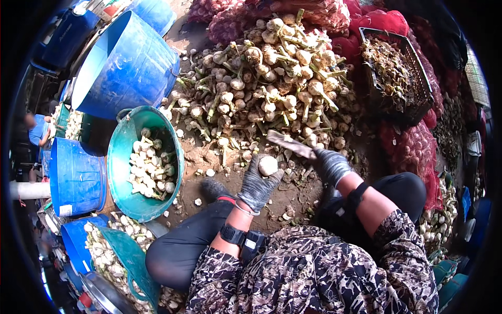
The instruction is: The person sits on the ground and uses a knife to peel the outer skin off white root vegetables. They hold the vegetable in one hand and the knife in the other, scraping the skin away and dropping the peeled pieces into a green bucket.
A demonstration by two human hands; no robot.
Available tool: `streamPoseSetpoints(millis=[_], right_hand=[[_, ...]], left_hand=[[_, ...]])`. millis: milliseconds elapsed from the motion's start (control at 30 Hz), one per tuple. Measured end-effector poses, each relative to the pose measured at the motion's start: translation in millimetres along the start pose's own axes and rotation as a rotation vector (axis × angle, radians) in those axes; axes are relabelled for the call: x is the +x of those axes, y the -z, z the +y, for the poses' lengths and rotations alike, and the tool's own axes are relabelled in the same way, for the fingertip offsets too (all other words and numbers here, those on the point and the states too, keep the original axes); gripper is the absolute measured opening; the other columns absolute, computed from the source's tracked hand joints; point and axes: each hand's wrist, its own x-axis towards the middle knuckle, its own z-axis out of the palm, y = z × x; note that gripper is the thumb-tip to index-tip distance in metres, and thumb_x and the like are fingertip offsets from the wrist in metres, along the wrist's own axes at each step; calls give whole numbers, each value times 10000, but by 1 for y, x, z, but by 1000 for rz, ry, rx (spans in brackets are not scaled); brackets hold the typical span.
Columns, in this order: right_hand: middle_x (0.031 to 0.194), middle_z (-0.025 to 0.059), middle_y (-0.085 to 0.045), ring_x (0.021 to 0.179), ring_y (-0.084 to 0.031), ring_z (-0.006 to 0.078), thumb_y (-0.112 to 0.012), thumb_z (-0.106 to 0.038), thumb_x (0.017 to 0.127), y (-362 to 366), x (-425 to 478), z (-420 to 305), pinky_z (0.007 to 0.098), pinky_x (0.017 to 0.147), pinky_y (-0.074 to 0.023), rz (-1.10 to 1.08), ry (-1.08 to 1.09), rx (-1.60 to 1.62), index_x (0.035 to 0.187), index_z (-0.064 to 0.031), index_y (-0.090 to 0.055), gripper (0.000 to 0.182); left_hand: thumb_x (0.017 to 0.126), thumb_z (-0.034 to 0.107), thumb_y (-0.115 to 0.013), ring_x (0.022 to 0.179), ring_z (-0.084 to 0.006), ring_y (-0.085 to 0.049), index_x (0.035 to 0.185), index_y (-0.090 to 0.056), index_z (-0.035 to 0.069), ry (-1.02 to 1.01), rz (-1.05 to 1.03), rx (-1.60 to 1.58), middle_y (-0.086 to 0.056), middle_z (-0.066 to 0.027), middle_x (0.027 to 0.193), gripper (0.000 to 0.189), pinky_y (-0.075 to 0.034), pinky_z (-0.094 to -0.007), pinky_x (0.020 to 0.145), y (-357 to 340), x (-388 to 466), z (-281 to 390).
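My left hand (257,182), in a grey glove, holds a pale garlic bulb (268,166) with its whitish side turned up. In my right hand (331,165), gloved the same way, is a knife (290,144) with a broad flat blade. The blade points up and left, apart from the bulb, over the near edge of a large heap of garlic bulbs with stalks (274,82). Cut stalk pieces and skins lie on the dirt floor (270,208) below my hands. To the left, a green tub (113,168) contains several trimmed bulbs.
Blue tubs (133,66) line the left side. A green container (125,255) with garlic sits by my left knee. At the right, a black crate (421,74) of dry scraps stands beside red mesh sacks (411,157). A person (38,129) is at the far left.
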Motion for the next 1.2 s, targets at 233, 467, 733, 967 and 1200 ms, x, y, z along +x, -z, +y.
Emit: streamPoseSetpoints(millis=[233, 467, 733, 967, 1200], right_hand=[[890, 201, -702, 801, -696, 366, -746, -274, 891, 18, 4, -21, 427, 725, -547, 225, 3, 419, 1140, -61, -658, 339], [773, 118, -661, 729, -685, 348, -710, -245, 826, 33, -5, -82, 467, 610, -533, 122, 546, 106, 1018, -140, -634, 231], [783, 137, -672, 732, -691, 355, -701, -236, 837, 20, 6, -65, 472, 615, -531, 36, 450, 4, 1038, -121, -626, 243], [839, 143, -699, 796, -700, 370, -610, -213, 911, -7, 28, -35, 491, 689, -545, 23, 122, -72, 1089, -124, -623, 200], [951, 211, -714, 893, -692, 400, -661, -351, 912, 0, 35, -9, 499, 789, -552, 51, -130, 145, 1171, -123, -667, 345]], left_hand=[[871, 58, -780, 932, -134, -616, 1214, -537, 90, -34, 393, -72, -628, -32, 1105, 421, -542, -260, 839, 100, 38, 36], [941, 270, -679, 1119, -241, -581, 1262, -505, 48, -191, 80, 202, -587, -98, 1188, 427, -486, -357, 979, 43, 28, -25], [940, 274, -660, 1160, -296, -604, 1323, -542, 58, -382, -42, 771, -613, -146, 1276, 455, -486, -407, 1003, 39, 23, -39], [982, 159, -617, 867, -136, -596, 1198, -554, 86, 144, 446, 192, -632, -12, 966, 236, -540, -311, 849, 86, 30, 12], [1008, 534, -526, 1444, -380, -356, 1514, -244, 43, 42, 836, -1068, -384, -210, 1528, 759, -339, -585, 1179, 195, 81, 19]])
